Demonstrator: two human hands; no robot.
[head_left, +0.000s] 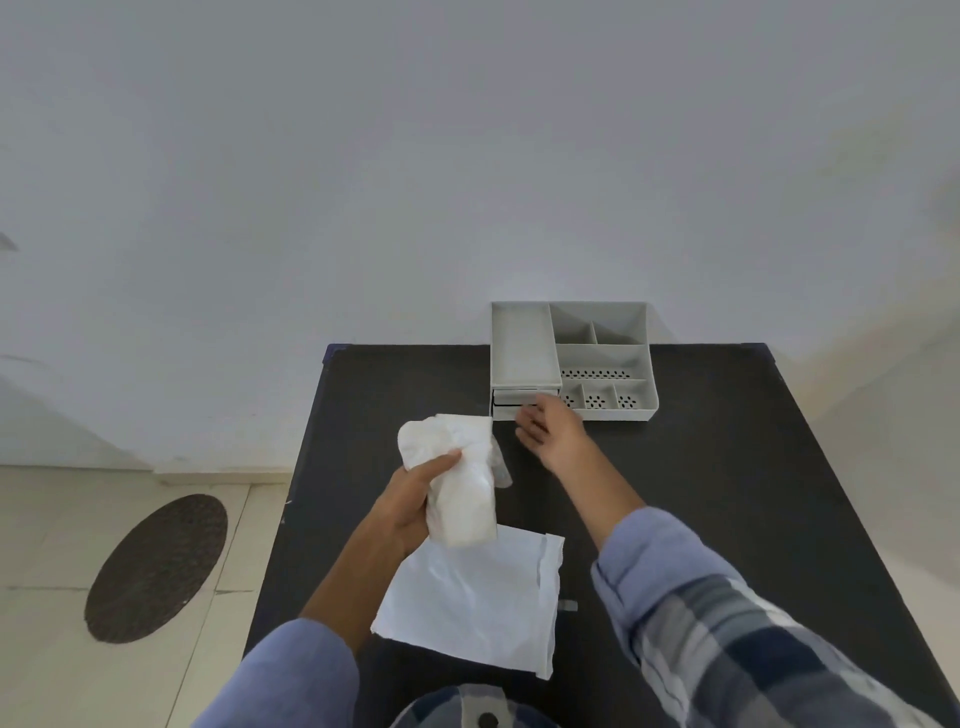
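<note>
— Holding a crumpled white bundle (462, 483) up over the bench (727, 467), left hand (415, 499) wrapped round the lower half, thumb pressed across the front. Looks how?

— White all over, creased and puffy, folded into a rough upright roll, with a greyish see-through scrap hanging off the right edge. Cloth or thin paper, hard to say.

— Heavy?

— Judging by the easy one-handed hold, light. Probably soft too: bulging above the thumb, no stiff edges anywhere. Not fragile, not slippery, but likely to unfold if held loosely.

— Best place to take hold?

— Round the middle, as here, squeezing the layers together. Better not to pinch a single corner, risking an unfolding on the way.

— And the right hand (550, 428)?

— Stretched out to the small drawer (519, 400) at the front left of the grey desk organiser (602, 358), fingers loosely bent at the drawer front. Touching or gripping the pull, impossible to tell. Carrying nothing visible.

— Anything else close by?

— A flat white bag (467, 613) lying on the bench just below the bundle, wrinkled, one side folded over. Probably just as light and limp, so best lifted by an edge with fingers spread underneath.
</note>
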